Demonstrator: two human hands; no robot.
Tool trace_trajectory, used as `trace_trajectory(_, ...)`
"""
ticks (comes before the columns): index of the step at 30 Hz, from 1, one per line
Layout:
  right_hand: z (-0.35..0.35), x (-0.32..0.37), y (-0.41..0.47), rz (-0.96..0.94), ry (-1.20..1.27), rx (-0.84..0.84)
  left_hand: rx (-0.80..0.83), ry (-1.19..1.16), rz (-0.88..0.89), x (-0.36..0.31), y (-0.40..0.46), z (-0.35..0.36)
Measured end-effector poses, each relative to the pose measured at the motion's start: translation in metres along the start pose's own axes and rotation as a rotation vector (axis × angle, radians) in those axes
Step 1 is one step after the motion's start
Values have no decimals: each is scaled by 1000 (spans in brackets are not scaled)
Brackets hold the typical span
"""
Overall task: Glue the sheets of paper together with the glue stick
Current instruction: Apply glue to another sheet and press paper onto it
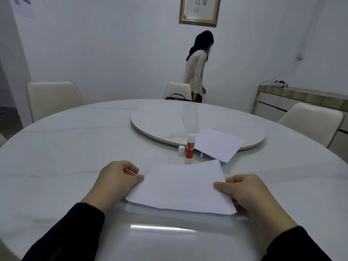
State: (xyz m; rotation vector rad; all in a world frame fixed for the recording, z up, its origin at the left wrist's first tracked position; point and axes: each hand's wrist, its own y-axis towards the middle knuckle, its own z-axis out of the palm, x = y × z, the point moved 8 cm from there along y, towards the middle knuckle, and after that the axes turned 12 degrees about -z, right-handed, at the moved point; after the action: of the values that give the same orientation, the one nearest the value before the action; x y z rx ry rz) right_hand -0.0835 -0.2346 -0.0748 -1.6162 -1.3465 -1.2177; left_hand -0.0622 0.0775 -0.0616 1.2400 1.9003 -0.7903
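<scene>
A white sheet of paper (180,187) is held a little above the near part of the round white table (75,151). My left hand (116,179) pinches its left edge and my right hand (250,196) pinches its right edge. Beyond it a red glue stick (190,146) stands upright without its cap. The white cap (181,150) stands just left of it. Another white sheet (218,145) lies to the right of the glue stick, partly on the turntable.
A round white turntable (169,119) sits in the table's middle. Cream chairs stand at the far left (52,98), far side (178,90) and right (312,119). A person (197,66) stands behind the far chair, by a dark bag (178,97). A sideboard (301,98) lines the right wall.
</scene>
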Motion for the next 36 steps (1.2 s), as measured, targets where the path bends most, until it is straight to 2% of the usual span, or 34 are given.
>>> trace_trajectory(14,-2,2,-1,-38,-210,-12,-33,66,9,4,0,5)
trace_trajectory(36,-1,1,3,-80,-315,-21,-103,189,93,-1,1,8)
